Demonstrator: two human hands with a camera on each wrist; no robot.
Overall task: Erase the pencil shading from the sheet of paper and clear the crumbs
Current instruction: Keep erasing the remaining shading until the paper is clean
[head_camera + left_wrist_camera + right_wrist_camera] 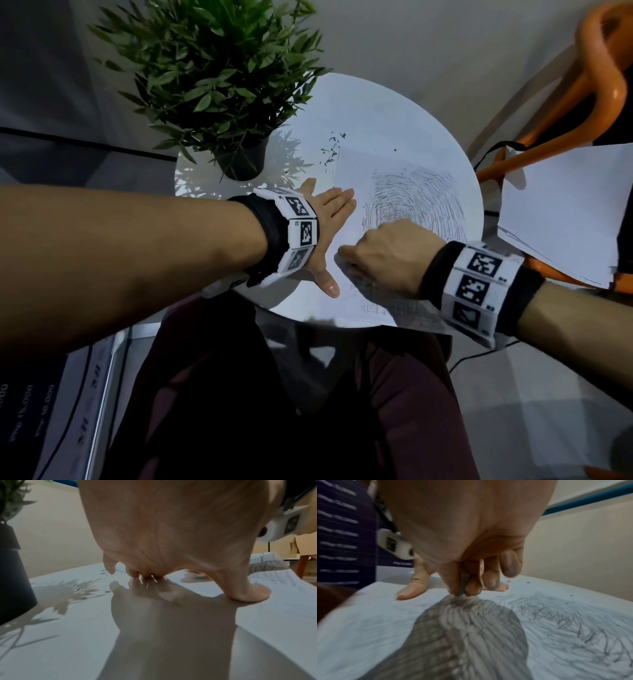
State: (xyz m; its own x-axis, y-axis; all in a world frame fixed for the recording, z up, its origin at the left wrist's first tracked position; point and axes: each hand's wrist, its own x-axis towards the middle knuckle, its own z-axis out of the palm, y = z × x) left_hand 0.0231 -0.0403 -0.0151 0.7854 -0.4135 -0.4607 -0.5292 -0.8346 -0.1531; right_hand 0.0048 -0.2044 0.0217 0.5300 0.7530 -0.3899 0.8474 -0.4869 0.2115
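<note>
On the round white counter (394, 113) at the centre of the head view lies the sheet of paper (404, 164), its pencil shading (421, 198) filling the middle. The left hand (325, 222) lies flat, fingers straight, on the sheet's left edge. The right hand (387, 253) pinches a grey eraser (462, 584) against the shading. Dark crumbs (332, 150) lie beside a potted plant (219, 78), upper centre

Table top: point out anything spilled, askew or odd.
Dark eraser crumbs lie scattered on the round table just past the sheet of paper's far left corner, near the potted plant. Nothing else stands out.
</note>
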